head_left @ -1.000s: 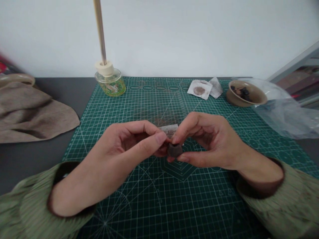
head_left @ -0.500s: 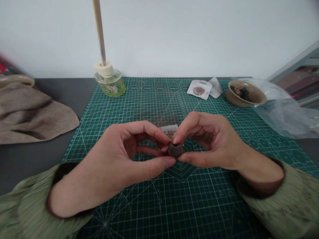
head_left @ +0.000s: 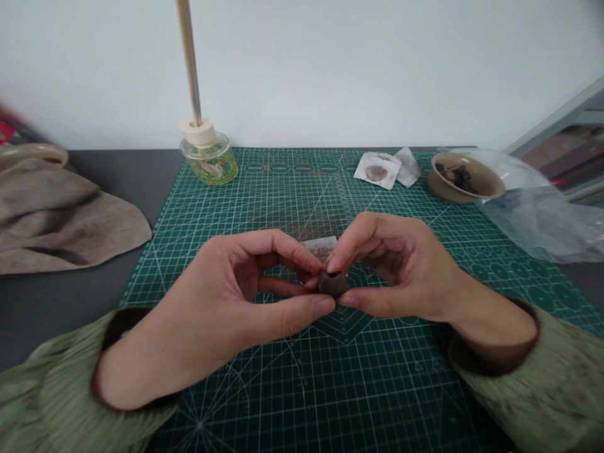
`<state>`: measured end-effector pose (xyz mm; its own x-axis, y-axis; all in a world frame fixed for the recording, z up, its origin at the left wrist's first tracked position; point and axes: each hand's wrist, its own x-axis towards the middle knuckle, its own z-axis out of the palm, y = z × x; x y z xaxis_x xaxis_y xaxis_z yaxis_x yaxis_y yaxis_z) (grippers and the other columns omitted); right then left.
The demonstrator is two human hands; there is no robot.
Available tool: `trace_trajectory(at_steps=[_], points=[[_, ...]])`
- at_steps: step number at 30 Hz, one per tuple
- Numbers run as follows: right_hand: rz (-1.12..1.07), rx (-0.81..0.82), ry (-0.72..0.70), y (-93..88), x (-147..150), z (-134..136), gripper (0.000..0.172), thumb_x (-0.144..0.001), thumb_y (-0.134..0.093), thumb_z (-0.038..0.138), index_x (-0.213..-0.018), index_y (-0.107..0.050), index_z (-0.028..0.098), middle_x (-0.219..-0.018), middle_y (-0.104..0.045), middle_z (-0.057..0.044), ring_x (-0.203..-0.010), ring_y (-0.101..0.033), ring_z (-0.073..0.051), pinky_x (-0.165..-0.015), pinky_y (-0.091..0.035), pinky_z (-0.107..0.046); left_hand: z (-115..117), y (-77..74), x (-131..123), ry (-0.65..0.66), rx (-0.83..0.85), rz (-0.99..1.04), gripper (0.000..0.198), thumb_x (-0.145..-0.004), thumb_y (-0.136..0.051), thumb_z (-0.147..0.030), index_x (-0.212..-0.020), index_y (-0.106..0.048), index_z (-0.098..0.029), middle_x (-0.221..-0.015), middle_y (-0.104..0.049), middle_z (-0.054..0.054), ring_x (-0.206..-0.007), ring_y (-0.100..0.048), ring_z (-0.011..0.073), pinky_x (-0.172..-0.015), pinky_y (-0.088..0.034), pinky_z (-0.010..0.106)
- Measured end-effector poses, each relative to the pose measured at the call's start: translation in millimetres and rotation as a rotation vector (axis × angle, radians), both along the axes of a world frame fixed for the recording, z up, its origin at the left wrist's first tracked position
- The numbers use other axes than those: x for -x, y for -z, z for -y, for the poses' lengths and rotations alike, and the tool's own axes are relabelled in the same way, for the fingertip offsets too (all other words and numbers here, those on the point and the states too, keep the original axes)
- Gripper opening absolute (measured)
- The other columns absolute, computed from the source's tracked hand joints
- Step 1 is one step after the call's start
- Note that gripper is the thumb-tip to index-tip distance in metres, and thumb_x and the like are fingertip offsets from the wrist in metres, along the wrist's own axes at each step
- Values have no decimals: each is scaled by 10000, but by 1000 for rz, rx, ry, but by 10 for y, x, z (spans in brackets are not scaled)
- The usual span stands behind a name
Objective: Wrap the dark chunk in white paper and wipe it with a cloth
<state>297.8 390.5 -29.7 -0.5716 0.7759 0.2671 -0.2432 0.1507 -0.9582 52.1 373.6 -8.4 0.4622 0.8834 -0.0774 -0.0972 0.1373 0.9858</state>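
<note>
The right hand (head_left: 391, 270) pinches a small dark lump (head_left: 333, 284) above the green mat (head_left: 377, 390), probably to keep so little a piece steady; the left hand (head_left: 264, 283) meets its left side, but whether it grips, I cannot tell. The mat presumably protects the counter (head_left: 28, 302).

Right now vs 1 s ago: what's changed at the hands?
The left hand has lowered its thumb, the tip moving down and slightly right, away from its index finger to the near lower edge of the dark lump; thumb contact is unclear. No new thing was taken up or put down. Unchanged: the right hand's pinch on the lump, the bowl, the diffuser bottle.
</note>
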Motion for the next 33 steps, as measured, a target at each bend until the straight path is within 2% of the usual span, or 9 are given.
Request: trace_trajectory(at_steps=[5, 10, 13, 16, 20, 24, 27, 31, 33], points=[[-14, 19, -27, 4, 8, 13, 441, -784, -987, -75, -1096, -876, 218, -974, -918, 9, -893, -893, -147, -860, -732, -226, -24, -48, 14, 23, 20, -53, 83, -920, -955, -182, -863, -907, -221, -868, -882, 31, -817, -842, 180, -742, -703, 225], [-42, 22, -36, 20, 0, 9, 474, -771, -999, -86, -1119, -877, 213, -1005, -920, 8, -911, -894, -141, -871, -726, -209, -14, -23, 31, 1, 7, -32, 240, -1054, -895, -398, -895, -921, -220, -899, -879, 47, -844, -824, 177, -807, -710, 244], [-34, 15, -36, 20, -8, 12, 476, -770, -986, -105, -1109, -879, 211, -990, -912, 14, -900, -887, -133, -874, -723, -203, -12, 2, 19, 10, 52, -11, 84, -915, -1007, -247, -896, -926, -234, -896, -893, 16, -814, -827, 137, -746, -681, 159], [-17, -12, -29, 15, -15, 13, 465, -769, -989, -94, -1106, -883, 208, -994, -912, 11, -898, -876, -127, -879, -717, -197, -18, 26, 4, 20, 60, -1, 247, -759, -1041, -81, -892, -921, -250, -933, -903, -19, -808, -840, 119, -725, -684, 123], [1, -26, -12, 14, -18, 4, 422, -793, -999, -57, -1099, -875, 206, -989, -914, 3, -884, -879, -140, -866, -722, -218, -11, 38, 4, 8, 8, 10, 264, -743, -1001, -47, -881, -913, -254, -946, -901, -36, -871, -865, 130, -785, -720, 147], [0, -24, -8, 6, -13, 5, 412, -791, -997, -64, -1077, -871, 203, -984, -907, 3, -881, -878, -143, -860, -722, -220, -3, 6, 26, 18, 44, -11, 157, -835, -981, -127, -909, -919, -252, -928, -901, -22, -796, -846, 123, -686, -673, 124], [-8, -4, -20, 1, -6, 15, 416, -799, -988, -76, -1084, -865, 202, -973, -907, 7, -892, -885, -141, -860, -719, -213, -7, -16, 41, 20, 37, -7, 64, -945, -928, -189, -898, -920, -232, -889, -885, -3, -810, -830, 122, -721, -657, 129], [-20, 4, -24, 4, 0, 21, 435, -797, -977, -91, -1099, -862, 200, -993, -914, 2, -902, -888, -142, -863, -725, -220, -10, -8, 46, 10, 26, -8, 231, -1102, -812, -334, -953, -944, -218, -940, -893, 33, -874, -825, 134, -799, -663, 146], [-13, 11, -24, 2, 3, 21, 432, -798, -972, -94, -1092, -857, 200, -984, -915, 4, -900, -889, -142, -863, -725, -222, -10, -3, 47, 23, 40, 5, 212, -1094, -832, -351, -972, -949, -222, -957, -895, 34, -891, -832, 141, -817, -672, 157]])
